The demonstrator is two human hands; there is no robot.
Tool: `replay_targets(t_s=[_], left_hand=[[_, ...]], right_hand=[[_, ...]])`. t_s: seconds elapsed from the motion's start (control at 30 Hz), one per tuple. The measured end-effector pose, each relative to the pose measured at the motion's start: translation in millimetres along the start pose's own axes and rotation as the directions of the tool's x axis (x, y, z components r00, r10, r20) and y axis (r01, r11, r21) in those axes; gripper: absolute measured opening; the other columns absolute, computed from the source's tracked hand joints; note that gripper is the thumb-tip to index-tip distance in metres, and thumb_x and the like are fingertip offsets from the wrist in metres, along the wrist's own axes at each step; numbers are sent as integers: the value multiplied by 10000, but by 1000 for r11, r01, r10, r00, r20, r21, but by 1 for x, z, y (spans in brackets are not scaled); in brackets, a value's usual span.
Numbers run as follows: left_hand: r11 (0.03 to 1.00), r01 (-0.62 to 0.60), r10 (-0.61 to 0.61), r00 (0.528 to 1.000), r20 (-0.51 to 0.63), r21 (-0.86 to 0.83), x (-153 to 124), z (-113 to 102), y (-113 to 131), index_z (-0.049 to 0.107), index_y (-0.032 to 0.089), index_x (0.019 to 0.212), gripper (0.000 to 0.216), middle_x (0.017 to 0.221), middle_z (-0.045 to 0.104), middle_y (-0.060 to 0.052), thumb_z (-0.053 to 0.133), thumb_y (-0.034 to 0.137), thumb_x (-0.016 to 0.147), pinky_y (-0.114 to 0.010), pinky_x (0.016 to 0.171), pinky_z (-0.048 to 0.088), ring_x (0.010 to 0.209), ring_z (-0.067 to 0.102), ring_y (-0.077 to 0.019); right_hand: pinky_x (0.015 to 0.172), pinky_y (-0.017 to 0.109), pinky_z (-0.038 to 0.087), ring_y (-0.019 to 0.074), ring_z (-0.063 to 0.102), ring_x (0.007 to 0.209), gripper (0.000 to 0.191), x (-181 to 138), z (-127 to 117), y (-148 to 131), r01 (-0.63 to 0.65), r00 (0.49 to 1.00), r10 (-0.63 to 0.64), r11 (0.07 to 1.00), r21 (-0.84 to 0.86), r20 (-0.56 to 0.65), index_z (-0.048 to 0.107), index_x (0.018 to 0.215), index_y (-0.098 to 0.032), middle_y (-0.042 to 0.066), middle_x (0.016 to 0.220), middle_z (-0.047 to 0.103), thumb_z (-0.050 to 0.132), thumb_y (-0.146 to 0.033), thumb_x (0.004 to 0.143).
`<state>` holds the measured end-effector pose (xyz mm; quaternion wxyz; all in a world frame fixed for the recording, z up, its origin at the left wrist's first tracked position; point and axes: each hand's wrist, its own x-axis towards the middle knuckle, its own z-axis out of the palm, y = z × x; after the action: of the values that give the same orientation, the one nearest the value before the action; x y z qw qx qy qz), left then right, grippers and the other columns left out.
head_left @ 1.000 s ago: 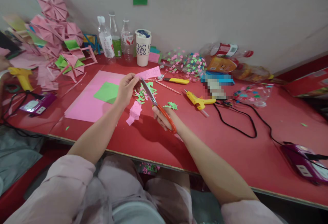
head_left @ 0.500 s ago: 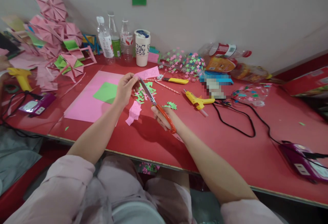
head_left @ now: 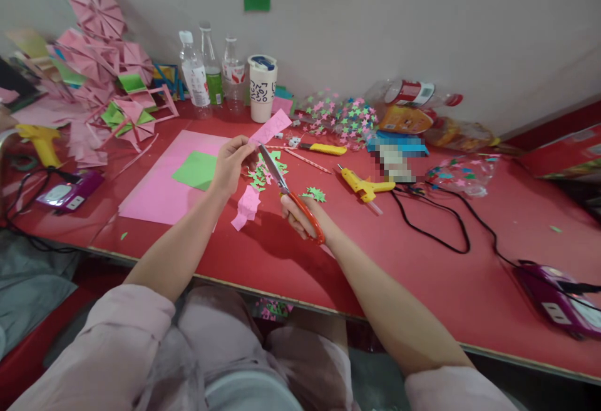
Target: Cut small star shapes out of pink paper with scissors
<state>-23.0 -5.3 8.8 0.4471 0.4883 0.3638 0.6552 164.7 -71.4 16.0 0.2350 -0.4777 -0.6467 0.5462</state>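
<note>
My left hand point(head_left: 231, 161) pinches a small pink paper strip point(head_left: 271, 128) and holds it up over the red table point(head_left: 422, 273). In my right hand point(head_left: 300, 218) are red-handled scissors point(head_left: 292, 195), whose blades point up and left to the lower end of the strip. Under the hands lie green and pink paper offcuts point(head_left: 263, 173), a crumpled pink scrap point(head_left: 246, 205) and a small green star cutout point(head_left: 315, 194).
A pink sheet point(head_left: 162, 192) with a green square point(head_left: 196, 170) lies left. Yellow glue gun point(head_left: 364, 184), yellow utility knife point(head_left: 319, 147), black cables point(head_left: 436, 223), bottles and a cup point(head_left: 261, 88) stand behind. Folded pink paper shapes point(head_left: 98, 54) pile far left. Purple devices sit at both sides.
The pink strip has tilted upward in my left hand. The scissors stay at its lower end, and both hands have barely shifted.
</note>
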Motion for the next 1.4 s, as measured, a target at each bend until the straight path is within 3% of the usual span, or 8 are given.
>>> replay_targets(t_s=[0.5, 1.4], left_hand=[[998, 64, -62, 992, 107, -19, -4, 5, 0, 519, 181, 592, 147, 494, 549, 52, 561, 221, 727, -161, 392, 366, 395, 470, -29], [994, 104, -99, 990, 105, -45, -4, 5, -3, 512, 177, 605, 175, 516, 546, 47, 618, 263, 715, -169, 424, 375, 430, 481, -35]], right_hand=[[349, 199, 303, 62, 340, 299, 434, -3, 5, 2, 50, 999, -49, 996, 80, -16, 455, 660, -191, -85, 364, 352, 446, -570, 872], [310, 204, 300, 70, 334, 252, 472, 1, 7, 4, 8, 997, -7, 1000, 14, -74, 408, 624, -209, -90, 340, 339, 480, -634, 815]])
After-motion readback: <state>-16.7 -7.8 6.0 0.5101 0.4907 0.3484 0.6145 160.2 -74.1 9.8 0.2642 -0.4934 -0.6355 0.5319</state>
